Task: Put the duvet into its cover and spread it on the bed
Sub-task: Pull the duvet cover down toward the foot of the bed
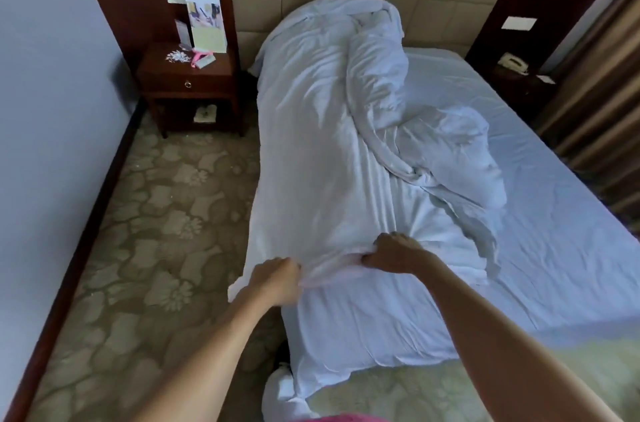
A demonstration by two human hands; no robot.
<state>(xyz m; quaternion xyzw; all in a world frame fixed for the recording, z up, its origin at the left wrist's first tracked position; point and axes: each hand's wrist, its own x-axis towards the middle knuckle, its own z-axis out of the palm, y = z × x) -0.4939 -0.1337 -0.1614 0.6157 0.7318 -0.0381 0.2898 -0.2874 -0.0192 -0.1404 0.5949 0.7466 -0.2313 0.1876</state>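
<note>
While bunched, rumpled white duvet (329, 131)

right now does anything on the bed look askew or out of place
Yes. The duvet lies bunched and twisted along the bed's left side, hanging over the edge, leaving the fitted sheet bare on the right. Both hands, left hand and right hand, grip its near end.
</note>
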